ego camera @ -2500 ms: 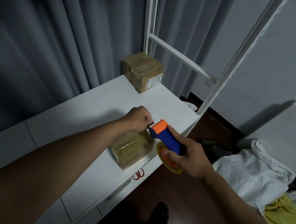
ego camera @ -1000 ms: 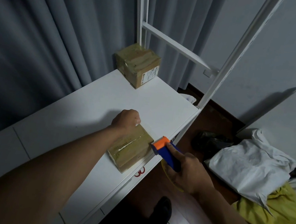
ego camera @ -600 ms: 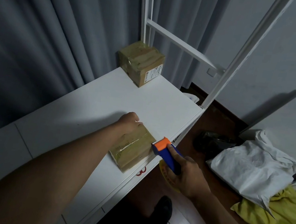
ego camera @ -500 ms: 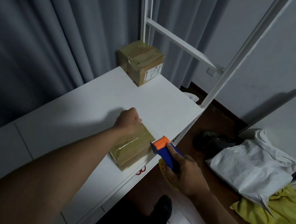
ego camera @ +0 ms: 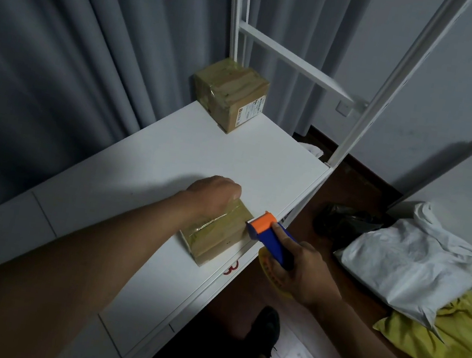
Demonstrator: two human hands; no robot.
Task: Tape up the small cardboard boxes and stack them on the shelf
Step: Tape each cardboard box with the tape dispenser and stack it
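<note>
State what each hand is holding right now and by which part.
The right hand grips the tape dispenser by its blue handle. The left hand rests curled on the far end of the near box; whether it grips anything cannot be told.

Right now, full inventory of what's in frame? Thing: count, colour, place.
cardboard boxes: 2, brown; near box at the shelf's front edge, far box at the back corner.
tape dispenser: 1, blue with an orange head, at the near box's right end.
shelf: 1, white top with white uprights.
curtain: grey, behind the shelf.
white bag: 1, on the floor, right.
yellow bag: 1, under the white one.
black bag: 1, floor by the shelf.
left hand: fist on the near box.
right hand: grip on the dispenser.
</note>
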